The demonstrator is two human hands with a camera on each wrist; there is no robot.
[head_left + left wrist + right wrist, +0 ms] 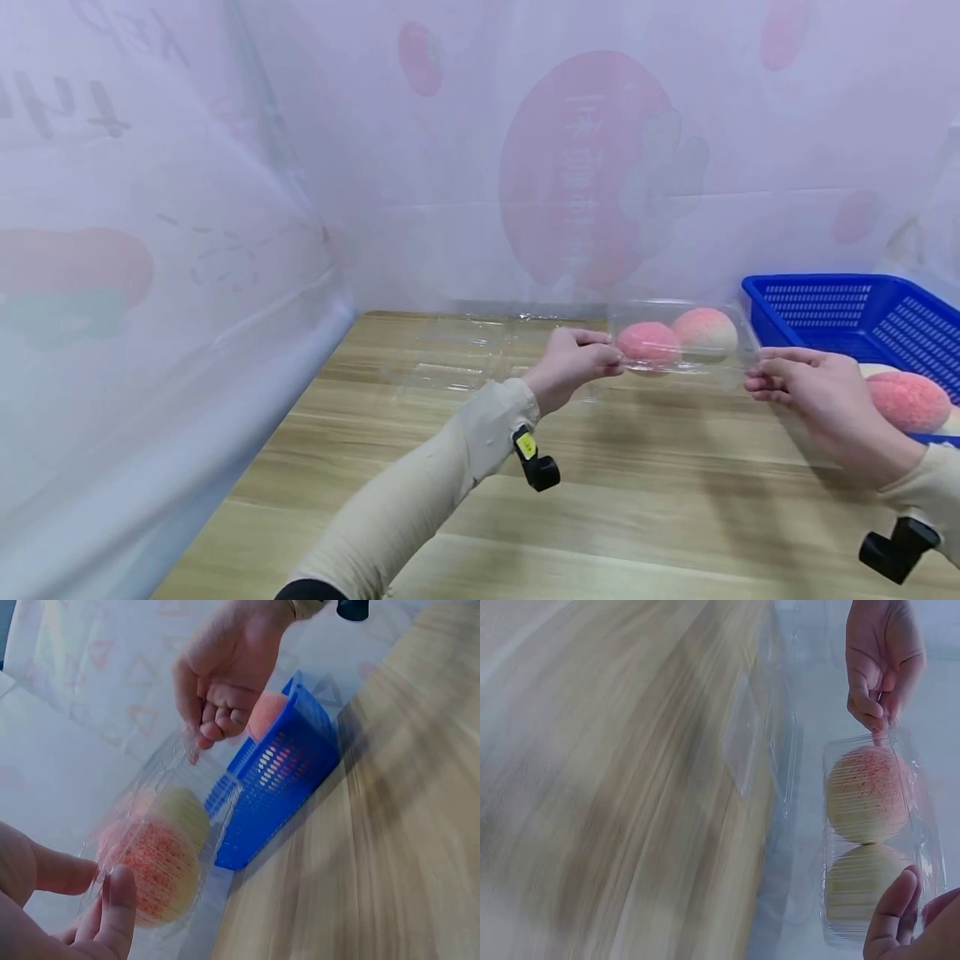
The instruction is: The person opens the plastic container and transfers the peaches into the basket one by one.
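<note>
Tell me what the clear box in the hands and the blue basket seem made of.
The clear box looks like thin, glossy plastic: transparent, with fine ribs and glints. The blue basket is probably smooth plastic, judging by its even colour and regular slots.

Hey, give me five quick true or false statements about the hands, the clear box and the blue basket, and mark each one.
1. The left hand and right hand both grip the clear box. True.
2. The clear box contains three peaches. False: it contains two peaches.
3. In the head view, the blue basket stands to the right of the clear box. True.
4. The blue basket is empty. False: fruit lies in it.
5. The clear box rests flat on the table. False: it is held up above the table.
</note>
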